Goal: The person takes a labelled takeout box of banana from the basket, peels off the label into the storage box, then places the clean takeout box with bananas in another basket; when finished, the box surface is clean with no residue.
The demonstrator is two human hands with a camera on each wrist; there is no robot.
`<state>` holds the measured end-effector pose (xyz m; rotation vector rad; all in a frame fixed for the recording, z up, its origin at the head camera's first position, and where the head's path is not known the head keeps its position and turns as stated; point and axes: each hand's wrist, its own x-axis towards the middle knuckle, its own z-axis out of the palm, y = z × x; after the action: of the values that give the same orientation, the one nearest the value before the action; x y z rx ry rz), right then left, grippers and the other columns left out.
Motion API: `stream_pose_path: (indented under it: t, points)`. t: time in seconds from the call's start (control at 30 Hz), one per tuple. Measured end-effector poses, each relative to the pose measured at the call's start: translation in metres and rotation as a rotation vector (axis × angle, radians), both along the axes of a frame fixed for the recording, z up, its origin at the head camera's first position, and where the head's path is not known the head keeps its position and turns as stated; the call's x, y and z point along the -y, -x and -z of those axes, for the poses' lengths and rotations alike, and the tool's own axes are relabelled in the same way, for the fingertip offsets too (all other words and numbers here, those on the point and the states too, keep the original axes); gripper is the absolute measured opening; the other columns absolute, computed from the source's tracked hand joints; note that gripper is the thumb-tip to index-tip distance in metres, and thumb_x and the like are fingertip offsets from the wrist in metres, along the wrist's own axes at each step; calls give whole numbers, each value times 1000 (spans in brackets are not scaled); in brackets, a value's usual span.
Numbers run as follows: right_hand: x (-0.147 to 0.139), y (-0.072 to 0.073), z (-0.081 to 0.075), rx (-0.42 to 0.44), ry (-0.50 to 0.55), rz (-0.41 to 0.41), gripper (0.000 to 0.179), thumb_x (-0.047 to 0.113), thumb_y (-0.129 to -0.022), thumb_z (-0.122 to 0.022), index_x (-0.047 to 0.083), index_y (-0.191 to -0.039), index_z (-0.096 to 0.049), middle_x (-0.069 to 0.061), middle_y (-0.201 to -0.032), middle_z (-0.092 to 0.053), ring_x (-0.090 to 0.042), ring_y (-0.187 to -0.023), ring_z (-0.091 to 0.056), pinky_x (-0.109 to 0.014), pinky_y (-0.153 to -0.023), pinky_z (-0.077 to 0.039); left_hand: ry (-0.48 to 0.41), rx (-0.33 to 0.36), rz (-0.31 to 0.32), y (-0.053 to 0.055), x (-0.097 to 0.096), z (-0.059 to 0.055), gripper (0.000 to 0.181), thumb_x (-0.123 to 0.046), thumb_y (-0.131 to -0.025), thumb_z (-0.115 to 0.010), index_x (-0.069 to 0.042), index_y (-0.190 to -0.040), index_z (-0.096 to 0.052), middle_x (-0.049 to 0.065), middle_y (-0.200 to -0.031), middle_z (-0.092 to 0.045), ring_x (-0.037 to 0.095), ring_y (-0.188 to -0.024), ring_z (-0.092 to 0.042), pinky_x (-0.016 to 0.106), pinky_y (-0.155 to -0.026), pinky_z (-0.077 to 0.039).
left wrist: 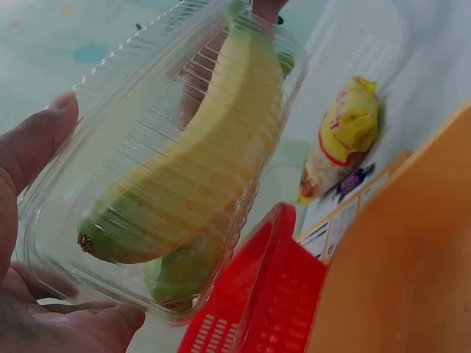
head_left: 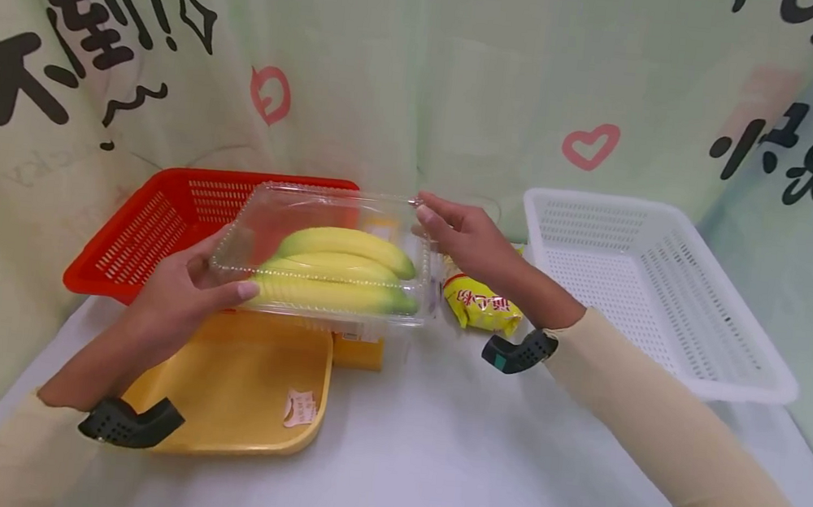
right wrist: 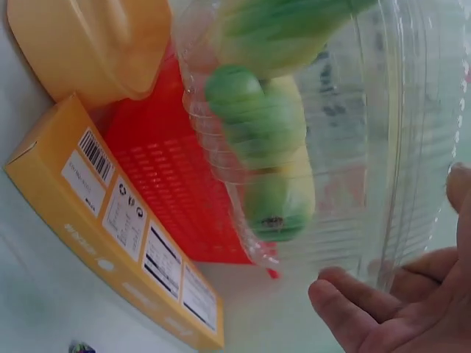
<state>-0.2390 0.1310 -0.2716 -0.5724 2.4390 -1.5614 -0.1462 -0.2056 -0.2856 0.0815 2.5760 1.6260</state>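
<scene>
A clear plastic clamshell container [head_left: 336,296] with several yellow-green bananas [head_left: 349,241] inside is held up above the table, its lid down over them. My left hand [head_left: 178,289] grips its left end, thumb along the near side and the other fingers underneath, as the left wrist view shows. At the far right corner, my right hand [head_left: 463,230] holds the container by its edge. In the right wrist view, the fingertips [right wrist: 342,290] of that hand lie against the container's end, with the banana tips [right wrist: 276,213] showing through the plastic.
A red basket [head_left: 105,257] stands behind at left, and an orange-yellow tray [head_left: 239,384] lies in front of it. Under the container is an orange box [head_left: 358,353]. A yellow snack packet [head_left: 482,303] lies beside the white basket [head_left: 738,318] at right.
</scene>
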Motion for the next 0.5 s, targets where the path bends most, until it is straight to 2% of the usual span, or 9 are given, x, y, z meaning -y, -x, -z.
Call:
stream_pose_path:
  t: [0.17,0.27,0.4,0.5]
  points:
    - [12,4,-1,4,-85,1,67,49,-100,-45,16,-155,-24,1,-158,-27,-23,-131,-47,-41,-102,-43,23,-37,-39,6,9,4,90,-46,-88,-69,-24,-157,-17,10,-148,-40,31,-122,-46,19,-85,-49]
    - [18,7,-2,-20,-49,40,68,49,-100,-48,15,-155,-27,3,-156,-31,-19,-132,-45,-37,-101,-44,-3,-78,-43,8,11,7,89,-43,-89,-69,-24,-157,-16,9,-150,-37,31,-126,-44,20,-88,-47]
    - [24,12,-5,-47,6,81,65,47,-98,-53,17,-153,-33,5,-151,-41,-15,-131,-46,-33,-100,-45,14,-136,-37,12,14,9,87,-41,-90,-68,-29,-157,-14,9,-152,-35,33,-130,-42,23,-90,-47]
    - [27,14,-10,-55,-49,59,67,49,-98,-51,19,-154,-29,6,-154,-35,-15,-137,-38,-35,-104,-42,44,-153,-42,15,18,8,85,-44,-90,-66,-30,-157,-15,9,-151,-37,34,-130,-43,23,-88,-47]
